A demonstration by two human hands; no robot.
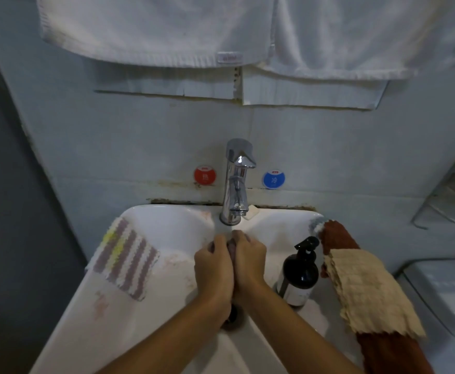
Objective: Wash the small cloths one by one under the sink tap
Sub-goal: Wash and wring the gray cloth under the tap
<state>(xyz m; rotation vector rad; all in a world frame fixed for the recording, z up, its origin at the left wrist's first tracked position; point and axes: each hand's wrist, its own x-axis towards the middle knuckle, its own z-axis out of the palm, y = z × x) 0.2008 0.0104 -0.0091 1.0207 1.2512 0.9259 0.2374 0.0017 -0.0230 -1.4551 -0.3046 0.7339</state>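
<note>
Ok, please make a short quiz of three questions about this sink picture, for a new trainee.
1. True or false: the striped cloth lies on the sink's left rim.
2. Which stands beside the beige cloth? A) dark pump bottle B) a cup C) a brush
3. What do the left hand and right hand hold together below the tap?

Key: 1 true. 2 A. 3 a small cloth, mostly hidden between the fingers.
</note>
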